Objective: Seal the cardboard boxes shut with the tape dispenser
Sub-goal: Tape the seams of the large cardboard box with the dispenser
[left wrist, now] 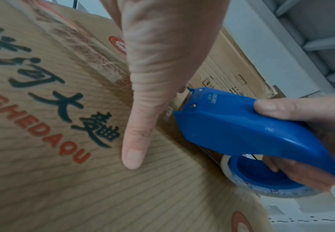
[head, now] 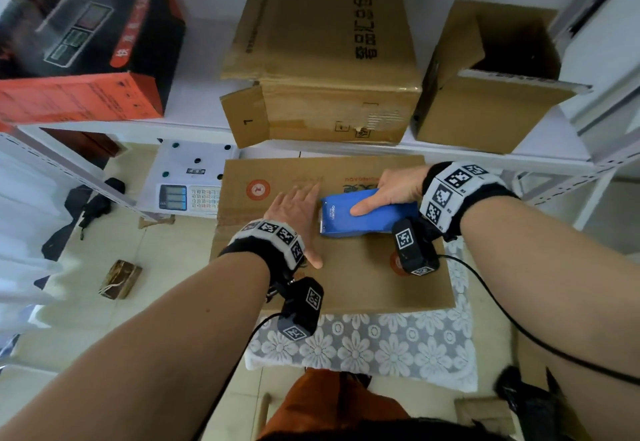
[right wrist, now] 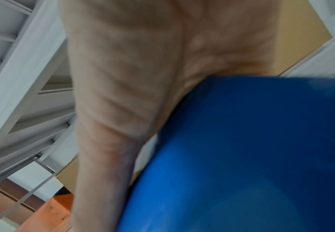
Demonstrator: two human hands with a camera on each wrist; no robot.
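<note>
A closed brown cardboard box [head: 353,281] with red and black print lies flat on a lace-covered table. My left hand [head: 298,212] rests flat on its top with straight fingers, thumb [left wrist: 135,150] stretched along the cardboard. My right hand [head: 391,191] grips a blue tape dispenser [head: 363,213], its toothed nose at the box's middle seam, right beside my left hand. The left wrist view shows the blue tape dispenser [left wrist: 242,130] with its clear tape roll [left wrist: 262,186] underneath. The right wrist view is filled by my palm and the blue dispenser body [right wrist: 242,157].
On the white shelf [head: 194,118] behind stand a black-and-red carton [head: 83,56], a worn cardboard box [head: 325,66] with loose flaps and an open cardboard box [head: 491,80]. A white scale [head: 190,177] sits left of the box. A cable [head: 519,329] trails from my right wrist.
</note>
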